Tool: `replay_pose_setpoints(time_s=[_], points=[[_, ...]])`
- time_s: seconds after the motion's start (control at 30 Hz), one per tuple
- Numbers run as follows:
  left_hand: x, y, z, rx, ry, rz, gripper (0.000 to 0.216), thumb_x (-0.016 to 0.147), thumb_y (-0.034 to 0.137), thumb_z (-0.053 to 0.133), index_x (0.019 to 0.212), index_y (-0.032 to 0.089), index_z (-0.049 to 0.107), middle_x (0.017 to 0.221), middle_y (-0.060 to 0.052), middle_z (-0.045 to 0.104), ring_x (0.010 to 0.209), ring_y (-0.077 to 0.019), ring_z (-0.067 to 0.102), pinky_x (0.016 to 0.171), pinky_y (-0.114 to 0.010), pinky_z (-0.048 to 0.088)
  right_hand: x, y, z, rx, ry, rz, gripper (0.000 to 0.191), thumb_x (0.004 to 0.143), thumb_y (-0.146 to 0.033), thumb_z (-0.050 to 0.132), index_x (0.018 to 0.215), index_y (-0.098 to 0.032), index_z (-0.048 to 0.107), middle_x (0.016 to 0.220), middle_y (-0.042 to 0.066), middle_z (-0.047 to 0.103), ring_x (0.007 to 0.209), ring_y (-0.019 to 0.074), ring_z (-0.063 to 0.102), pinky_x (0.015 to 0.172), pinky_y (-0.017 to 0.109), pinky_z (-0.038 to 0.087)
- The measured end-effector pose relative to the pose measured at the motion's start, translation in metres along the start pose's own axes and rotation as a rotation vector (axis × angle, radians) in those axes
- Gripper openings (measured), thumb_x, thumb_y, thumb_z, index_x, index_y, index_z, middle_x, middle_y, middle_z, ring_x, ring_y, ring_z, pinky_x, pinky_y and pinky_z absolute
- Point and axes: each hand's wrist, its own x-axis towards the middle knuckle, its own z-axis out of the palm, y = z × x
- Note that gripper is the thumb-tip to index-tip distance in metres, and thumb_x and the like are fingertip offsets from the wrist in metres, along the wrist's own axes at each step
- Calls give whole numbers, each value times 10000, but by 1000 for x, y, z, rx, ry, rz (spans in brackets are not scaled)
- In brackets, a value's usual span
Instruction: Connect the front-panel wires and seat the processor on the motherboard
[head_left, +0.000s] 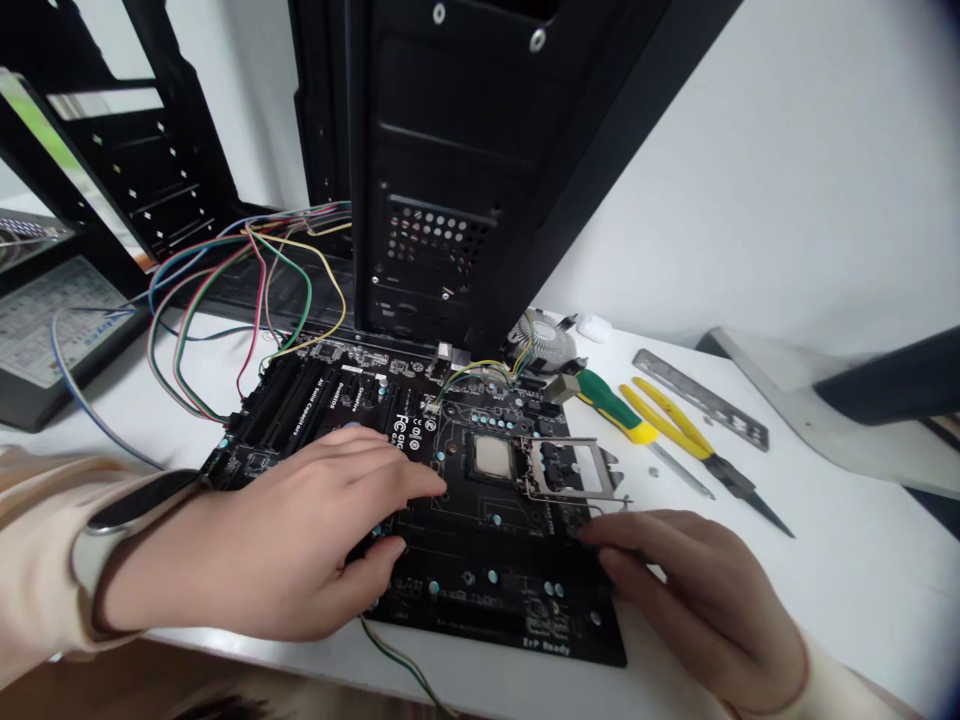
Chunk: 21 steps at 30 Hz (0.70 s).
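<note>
- The left hand [315, 520] is resting over the motherboard [480, 505], its fingers [424, 483] fanning loosely and apparently gripping nothing.
- The right hand [690, 590] is reaching to the board's near right edge, thumb and forefinger forming a narrow gap; whether they are pinching anything I cannot tell.
- The motherboard is lying flat on the counter [840, 570], between the hands and the black case [457, 150].
- Good handling here is likely calling for a light, steady left palm, pressing without bending the board.
- The metal frame [604, 468] is standing open beside the processor [493, 456], so careful fingers are probably keeping clear of both the exposed chip and the thin frame.
- The processor is showing a smooth, squarish, pale metal top; the frame is framing a rectangular opening with thin, bright bars.
- The board is presenting a matte black face, bristling with small round capacitors and long straight slots.
- Beyond it, slim plastic-coated wires [310, 292] are looping softly, while the cooler [544, 345] is displaying fine radiating fins.
</note>
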Motion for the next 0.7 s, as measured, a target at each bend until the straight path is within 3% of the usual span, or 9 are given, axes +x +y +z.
replay_pose_setpoints(time_s=[0.1,0.2,0.37,0.5,0.63,0.7], points=[[3,2,-2,-16,-21,-20,323,841,107,457,1158,166,466,1016,-63,639,950,-197,599,888,-356,462,2,-1,1,-159,45,-148,227,875,-80,434,1010,-228,543,655,7,632,534,147,582,504,280,403],[4,2,-4,-63,-53,-33,326,812,92,463,1126,171,503,1022,-60,633,943,-194,586,889,-352,459,6,-5,-1,-299,113,-294,276,839,-44,466,1062,-198,517,557,-17,566,463,143,512,459,279,360],[1,1,-2,-87,-30,-34,304,793,125,511,1090,176,554,1107,-80,613,1021,-216,559,940,-366,440,19,-15,-8,-386,136,-410,251,787,-28,520,979,-177,581,510,-15,541,445,140,483,441,274,364],[2,1,1,-24,2,-32,254,803,161,523,1047,189,588,1074,-81,625,1005,-230,573,892,-365,454,43,-16,-12,-328,117,-382,145,826,-82,518,909,-153,614,751,80,656,677,176,613,582,305,513],[1,-2,6,51,-9,-49,241,820,178,515,1047,187,595,1090,-79,633,1002,-243,582,917,-408,422,80,-11,-10,-455,-89,-324,270,910,-237,478,1093,-103,624,1207,213,597,1099,289,590,840,445,547],[-1,-5,10,61,-3,-43,258,832,194,517,1083,191,580,1127,-75,628,1021,-240,579,965,-427,384,96,-11,-6,-522,-228,-274,317,922,-257,462,1147,-93,613,1259,218,564,1146,310,565,876,474,531]])
